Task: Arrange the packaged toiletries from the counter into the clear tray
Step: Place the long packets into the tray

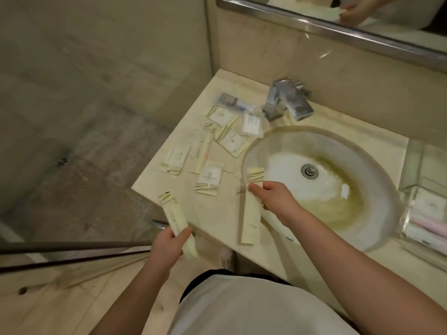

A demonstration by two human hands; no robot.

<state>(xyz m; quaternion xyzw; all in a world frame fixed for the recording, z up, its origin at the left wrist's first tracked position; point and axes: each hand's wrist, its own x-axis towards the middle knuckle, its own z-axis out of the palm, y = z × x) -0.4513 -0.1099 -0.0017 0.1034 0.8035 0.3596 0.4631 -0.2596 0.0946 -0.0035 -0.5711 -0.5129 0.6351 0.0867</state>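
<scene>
Presently, by clock face centred on the drain (309, 170), with 12 toward the mirror (362, 10):

1. Left hand (169, 245), 8 o'clock, beyond the counter (222, 213) edge. Fingers curled round the lower end of the first long packet (175, 213), cream with gold stripes at its far end, held clear of the counter.
2. Right hand (273, 199), 8 o'clock, at the basin (362, 151) rim. Fingers and thumb pinch the second long packet (251, 221) near its striped top; its lower end reaches the counter's front edge.
3. Flat sachets, four, at 9 to 10 o'clock on the counter: near sachet (209, 178), outer sachet (174, 160), middle sachet (233, 140), far sachet (221, 114).
4. Third long packet (204, 148), 9 o'clock, lying between the sachets.
5. Clear-wrapped items, two, at 10 to 11 o'clock: white one (252, 124), dark one (232, 101); contents too blurred to name.
6. Faucet (287, 100), chrome, between 11 and 12 o'clock.
7. Clear tray (411, 189), between 3 and 4 o'clock, holding white and pink packaged items, blurred.
</scene>
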